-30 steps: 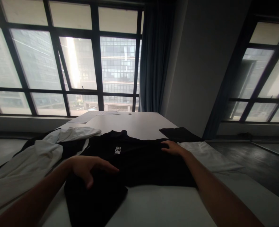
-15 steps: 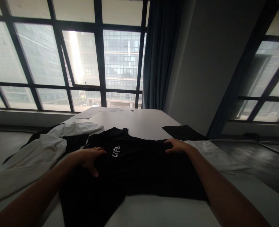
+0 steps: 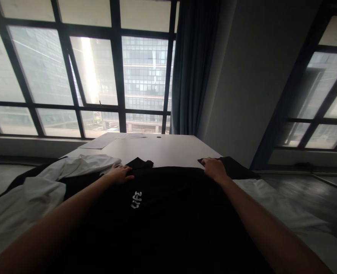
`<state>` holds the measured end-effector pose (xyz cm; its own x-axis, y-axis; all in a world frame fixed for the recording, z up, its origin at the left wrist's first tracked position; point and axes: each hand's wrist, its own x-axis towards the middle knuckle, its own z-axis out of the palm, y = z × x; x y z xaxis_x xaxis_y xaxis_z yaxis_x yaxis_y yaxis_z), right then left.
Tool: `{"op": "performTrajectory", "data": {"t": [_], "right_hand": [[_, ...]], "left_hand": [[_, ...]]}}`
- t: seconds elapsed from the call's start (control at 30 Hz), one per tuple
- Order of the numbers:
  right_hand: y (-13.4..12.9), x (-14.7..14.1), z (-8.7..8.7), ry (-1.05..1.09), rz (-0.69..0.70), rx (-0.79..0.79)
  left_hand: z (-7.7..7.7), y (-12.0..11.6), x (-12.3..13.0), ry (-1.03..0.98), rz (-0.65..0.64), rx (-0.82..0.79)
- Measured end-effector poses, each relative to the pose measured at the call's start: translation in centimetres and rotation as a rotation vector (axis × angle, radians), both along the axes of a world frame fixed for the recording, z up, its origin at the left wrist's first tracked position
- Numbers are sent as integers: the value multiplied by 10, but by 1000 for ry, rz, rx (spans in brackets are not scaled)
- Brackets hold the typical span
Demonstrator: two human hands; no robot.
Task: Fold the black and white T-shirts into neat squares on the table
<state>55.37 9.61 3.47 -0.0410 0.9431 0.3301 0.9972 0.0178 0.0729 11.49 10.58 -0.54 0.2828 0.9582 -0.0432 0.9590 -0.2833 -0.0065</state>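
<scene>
A black shirt (image 3: 168,213) with white "LiFE" lettering lies spread over the near part of the white table (image 3: 162,146). My left hand (image 3: 119,174) rests on its far left part, fingers stretched out and thumb apart. At the shirt's far right corner, my right hand (image 3: 213,168) has its fingers bent and pressed together on the black cloth; the fingertips are partly hidden. Beyond my left hand a short black flap of cloth (image 3: 140,163) sticks out.
White garments (image 3: 44,190) and dark cloth lie at the left. Another dark cloth (image 3: 235,167) and a white garment (image 3: 274,201) are at the right. Papers (image 3: 98,142) lie at the table's far left. Windows and a blue curtain (image 3: 188,76) stand behind.
Both hands have moved forward, away from me. The shirt's right part has been spread further toward the far side, and the lettering sits lower in view. My right hand's fingers have closed up.
</scene>
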Motion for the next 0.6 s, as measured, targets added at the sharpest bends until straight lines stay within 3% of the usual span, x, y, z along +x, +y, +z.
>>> {"op": "performTrajectory", "data": {"t": [0.13,0.27,0.4,0.5,0.6], "right_hand": [[-2,-33,-10,-14,71,-29],[0,-54,-24,68,103,-370],[29,-42,-38,105,96,-561],[53,-29,-44,181,143,-588],[60,-28,-47,185,136,-557]], "left_hand": [[-7,20,1,-6,64,-78],[-16,38,-6,-56,99,-126],[-26,57,-19,-100,122,-103],[-26,66,-19,-125,125,-63],[-21,59,-9,-63,115,41]]}}
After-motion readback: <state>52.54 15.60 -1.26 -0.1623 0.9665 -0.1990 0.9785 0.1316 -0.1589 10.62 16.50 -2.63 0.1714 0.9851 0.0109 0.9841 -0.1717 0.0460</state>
